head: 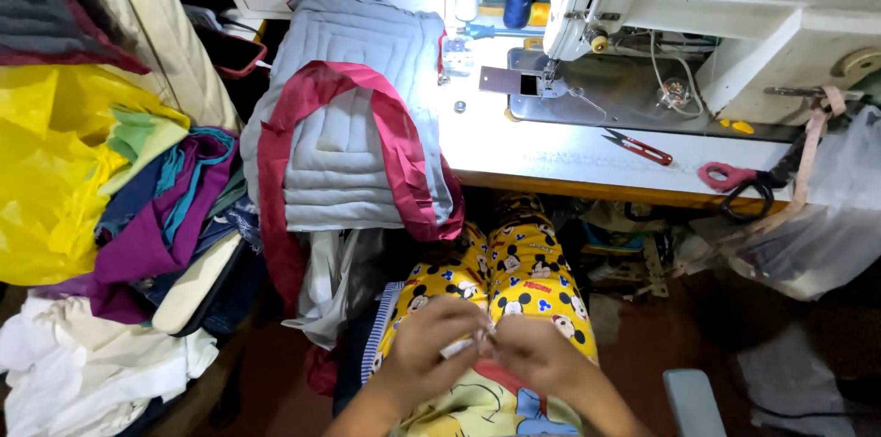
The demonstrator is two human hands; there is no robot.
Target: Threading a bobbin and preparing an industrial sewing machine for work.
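A small pale scrap, too small to identify, is pinched between my left hand and my right hand over my lap, above the yellow cartoon-print fabric on my knees. Both hands are closed on it, fingertips meeting at the middle.

Ahead, a grey quilted piece with crimson binding hangs off the lit sewing table. The white sewing machine stands behind it, with red thread snips and red-handled scissors lying near the table's front edge. A heap of coloured cloth and a yellow bag crowd my left.

My judgement: the scrap is held by fingertips alone, so a slackened pinch would drop it into the dim clutter below. The quilted piece, already well over the edge, could slide off if nudged.
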